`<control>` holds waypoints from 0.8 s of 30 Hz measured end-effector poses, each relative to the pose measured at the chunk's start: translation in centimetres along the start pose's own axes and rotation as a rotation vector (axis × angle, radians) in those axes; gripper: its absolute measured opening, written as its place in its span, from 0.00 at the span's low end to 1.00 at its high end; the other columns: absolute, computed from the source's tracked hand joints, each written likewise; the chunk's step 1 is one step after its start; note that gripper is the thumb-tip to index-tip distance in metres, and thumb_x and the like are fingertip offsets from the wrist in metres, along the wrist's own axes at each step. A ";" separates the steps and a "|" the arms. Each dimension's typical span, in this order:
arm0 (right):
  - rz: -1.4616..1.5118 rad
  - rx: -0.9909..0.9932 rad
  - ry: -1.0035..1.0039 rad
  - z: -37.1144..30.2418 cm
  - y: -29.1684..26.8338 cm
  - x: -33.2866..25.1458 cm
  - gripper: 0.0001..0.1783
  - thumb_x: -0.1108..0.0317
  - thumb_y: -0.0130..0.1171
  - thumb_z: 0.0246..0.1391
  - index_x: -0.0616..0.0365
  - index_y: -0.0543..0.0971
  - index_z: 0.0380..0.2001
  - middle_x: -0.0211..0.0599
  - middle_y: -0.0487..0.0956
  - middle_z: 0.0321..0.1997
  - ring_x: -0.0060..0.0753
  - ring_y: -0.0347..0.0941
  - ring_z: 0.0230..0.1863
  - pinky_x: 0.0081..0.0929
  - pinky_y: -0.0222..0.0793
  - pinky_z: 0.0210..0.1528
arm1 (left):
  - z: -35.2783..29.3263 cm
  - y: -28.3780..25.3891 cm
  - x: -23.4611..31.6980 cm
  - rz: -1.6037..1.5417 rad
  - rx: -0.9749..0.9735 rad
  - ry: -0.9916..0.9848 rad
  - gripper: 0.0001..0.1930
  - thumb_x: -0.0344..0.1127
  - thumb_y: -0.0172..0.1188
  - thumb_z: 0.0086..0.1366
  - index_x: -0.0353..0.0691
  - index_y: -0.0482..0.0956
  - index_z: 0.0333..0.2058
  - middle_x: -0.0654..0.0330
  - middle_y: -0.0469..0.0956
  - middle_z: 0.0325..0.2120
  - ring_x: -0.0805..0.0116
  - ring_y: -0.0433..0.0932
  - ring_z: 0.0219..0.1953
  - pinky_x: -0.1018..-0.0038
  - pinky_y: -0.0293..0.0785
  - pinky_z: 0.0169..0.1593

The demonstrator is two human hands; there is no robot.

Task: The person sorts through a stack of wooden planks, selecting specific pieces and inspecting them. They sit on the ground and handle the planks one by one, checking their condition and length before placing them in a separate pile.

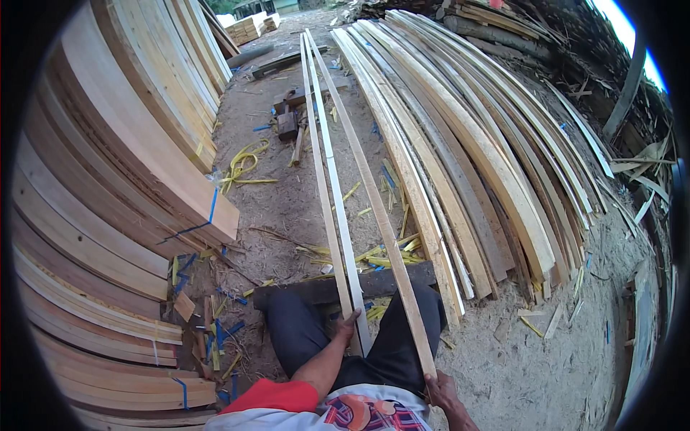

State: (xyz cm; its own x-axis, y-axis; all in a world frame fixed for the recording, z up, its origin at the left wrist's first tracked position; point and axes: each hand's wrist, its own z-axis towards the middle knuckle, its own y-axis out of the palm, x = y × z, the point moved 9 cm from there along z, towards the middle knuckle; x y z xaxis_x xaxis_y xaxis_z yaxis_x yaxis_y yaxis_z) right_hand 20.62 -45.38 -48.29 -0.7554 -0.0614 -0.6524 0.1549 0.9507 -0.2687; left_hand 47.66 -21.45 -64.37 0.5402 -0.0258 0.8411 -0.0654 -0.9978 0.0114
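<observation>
Three long, thin wooden strips run away from me over a dark timber crosspiece (381, 282) beside my knees. My left hand (346, 327) is closed around the near part of the left wooden strip (325, 197), right beside the pale middle strip (332, 169); whether it also grips the pale one I cannot tell. The right wooden strip (384, 226) slants over my right thigh, its near end held in my right hand (441, 392). Toward their far ends the strips come close together. The undersides of both hands' grips are hidden.
Stacked planks (144, 165), some tied with blue strap (213, 206), fill the left side. A row of long boards (460, 165) lies to the right. Yellow strapping (244, 164), blue scraps and offcuts litter the dirt. Beyond the crosspiece lies a dark wooden block (287, 126).
</observation>
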 end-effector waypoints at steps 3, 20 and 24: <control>-0.023 -0.022 0.031 0.6 0.2 -0.8 0.23 0.51 0.54 0.62 0.65 0.76 0.38 0.36 0.77 0.18 0.28 0.75 0.15 0.27 0.70 0.16 | -0.1 -0.3 0.5 0.090 0.031 0.034 0.38 0.59 0.68 0.52 0.35 0.74 0.53 0.52 0.80 0.43 0.61 0.79 0.45 0.67 0.73 0.50; 0.120 -0.157 -0.150 6.1 14.0 -17.2 0.27 0.49 0.57 0.59 0.65 0.70 0.46 0.39 0.75 0.22 0.27 0.73 0.15 0.27 0.69 0.15 | 0.8 -1.4 -0.9 0.093 0.052 0.085 0.36 0.57 0.67 0.54 0.34 0.73 0.52 0.49 0.82 0.40 0.56 0.81 0.43 0.63 0.76 0.47; 0.034 -0.028 -0.355 10.5 17.0 -15.4 0.30 0.57 0.65 0.51 0.66 0.69 0.51 0.44 0.78 0.28 0.36 0.78 0.21 0.31 0.73 0.21 | 2.7 -1.5 -2.4 0.026 0.003 0.154 0.33 0.54 0.65 0.59 0.34 0.70 0.54 0.52 0.81 0.39 0.57 0.81 0.42 0.63 0.77 0.45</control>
State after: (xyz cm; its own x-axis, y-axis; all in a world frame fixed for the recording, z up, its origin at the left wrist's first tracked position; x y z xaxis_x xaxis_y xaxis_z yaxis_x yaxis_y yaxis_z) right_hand 41.56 -31.43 -50.23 -0.4813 -0.1272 -0.8673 0.1550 0.9615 -0.2270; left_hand 48.67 -20.07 -67.86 0.4034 -0.0421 0.9141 -0.0753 -0.9971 -0.0127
